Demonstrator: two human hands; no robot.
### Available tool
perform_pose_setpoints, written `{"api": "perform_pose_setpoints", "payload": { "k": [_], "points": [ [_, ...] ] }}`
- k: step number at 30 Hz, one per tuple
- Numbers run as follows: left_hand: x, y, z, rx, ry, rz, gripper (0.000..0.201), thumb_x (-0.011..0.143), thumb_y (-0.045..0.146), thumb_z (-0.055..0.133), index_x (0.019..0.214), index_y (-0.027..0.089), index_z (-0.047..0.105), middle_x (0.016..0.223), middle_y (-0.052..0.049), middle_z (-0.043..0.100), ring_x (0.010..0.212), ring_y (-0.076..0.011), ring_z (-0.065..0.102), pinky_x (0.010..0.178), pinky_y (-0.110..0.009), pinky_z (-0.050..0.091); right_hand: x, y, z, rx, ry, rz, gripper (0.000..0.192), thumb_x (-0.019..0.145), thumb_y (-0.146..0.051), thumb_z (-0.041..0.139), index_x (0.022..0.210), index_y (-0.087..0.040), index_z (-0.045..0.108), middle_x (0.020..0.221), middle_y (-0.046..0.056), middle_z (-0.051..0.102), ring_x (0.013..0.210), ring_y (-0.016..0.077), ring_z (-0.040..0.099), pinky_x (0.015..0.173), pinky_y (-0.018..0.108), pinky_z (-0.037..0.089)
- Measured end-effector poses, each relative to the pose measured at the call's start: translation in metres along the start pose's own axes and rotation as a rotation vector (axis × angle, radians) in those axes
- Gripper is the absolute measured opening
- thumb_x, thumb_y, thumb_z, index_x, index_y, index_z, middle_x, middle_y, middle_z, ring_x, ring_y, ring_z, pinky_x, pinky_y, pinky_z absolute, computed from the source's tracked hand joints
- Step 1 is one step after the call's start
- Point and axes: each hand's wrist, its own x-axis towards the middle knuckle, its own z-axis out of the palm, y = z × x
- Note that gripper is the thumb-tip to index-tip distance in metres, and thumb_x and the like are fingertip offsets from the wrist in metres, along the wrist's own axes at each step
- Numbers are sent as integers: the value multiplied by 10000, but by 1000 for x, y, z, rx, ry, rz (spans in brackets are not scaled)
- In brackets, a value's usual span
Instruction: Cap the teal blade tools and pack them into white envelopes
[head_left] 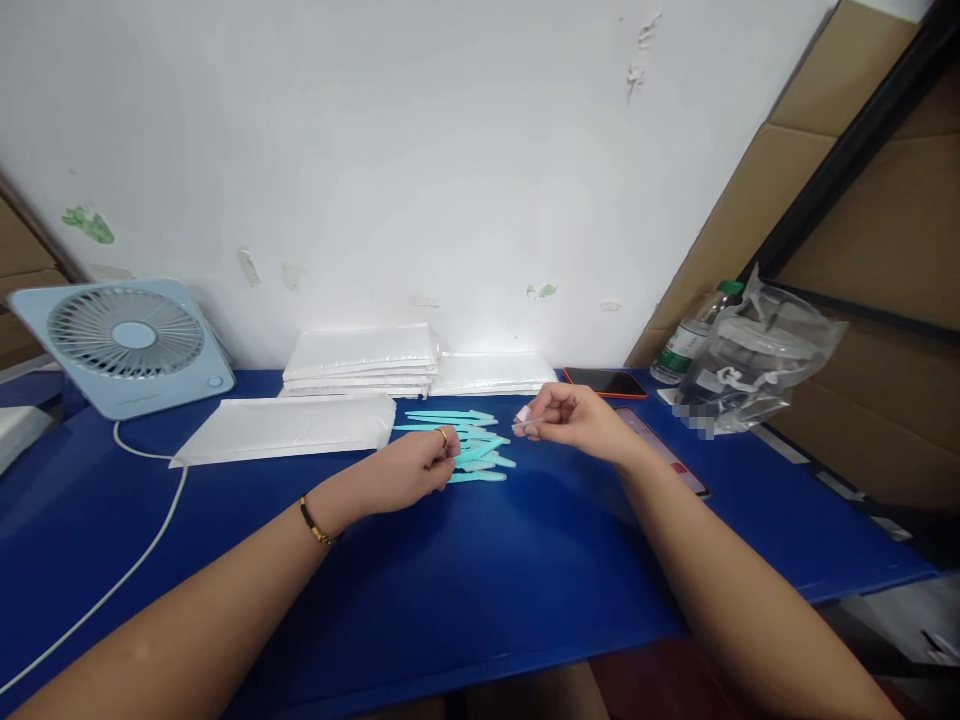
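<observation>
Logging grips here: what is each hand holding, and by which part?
Right hand pinches a small pale piece by its end. Left hand touches the teal strips; grip unclear.

Both forearms stretch forward, bare, converging toward the middle. Left hand (409,470) lies low, palm down, fingers curled in and pinched, a ring on one finger, a dark bracelet at the wrist. Right hand (566,418) hovers slightly higher, fingertips (529,428) pinched together, pointing left.
</observation>
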Motion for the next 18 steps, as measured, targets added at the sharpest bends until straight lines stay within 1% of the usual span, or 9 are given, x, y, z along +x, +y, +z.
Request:
{"api": "perform_pose_setpoints", "payload": {
  "k": [2, 5, 7, 10, 13, 18],
  "points": [
    [2, -1, -3, -26, 24, -8, 146, 835, 329, 360, 800, 207, 433, 646, 40, 443, 564, -110, 376, 537, -225, 339, 0, -1, 2, 1, 7, -76, 218, 648, -292, 743, 712, -150, 590, 903, 66, 644, 845, 188, 651, 747, 325, 528],
    [3, -1, -7, -49, 29, -24, 171, 827, 331, 352, 749, 201, 431, 668, 36, 410, 581, -107, 344, 539, -221, 325, -2, -4, 6, -96, -31, -164, 162, 643, -259, 750, 657, -153, 629, 816, 53, 635, 798, 182, 648, 715, 317, 533],
    [3, -2, -8, -52, 18, -45, 181, 819, 327, 352, 725, 197, 436, 663, 34, 402, 577, -107, 337, 523, -221, 308, -2, -6, 9, -134, -58, -212, 126, 660, -245, 740, 667, -158, 650, 784, 53, 638, 794, 189, 650, 720, 329, 537],
    [4, -2, -8, -64, -1, -61, 183, 803, 324, 362, 703, 193, 441, 643, 35, 388, 559, -106, 324, 500, -222, 285, -2, -9, 13, -159, -91, -271, 97, 678, -236, 729, 698, -165, 666, 793, 57, 656, 838, 199, 651, 762, 349, 538],
    [4, -1, -9, -102, -27, -67, 192, 797, 337, 372, 697, 190, 445, 637, 39, 393, 553, -102, 330, 502, -219, 288, -1, -9, 17, -190, -121, -319, 81, 690, -221, 720, 704, -159, 670, 778, 62, 667, 840, 197, 652, 758, 343, 537],
    [3, 3, -8, -249, -94, -104, 193, 804, 344, 384, 698, 190, 428, 610, 48, 384, 548, -96, 326, 515, -214, 291, 0, -8, 28, -260, -99, -380, 70, 702, -215, 708, 683, -159, 670, 785, 68, 676, 781, 174, 648, 702, 300, 527]
  ]
}}
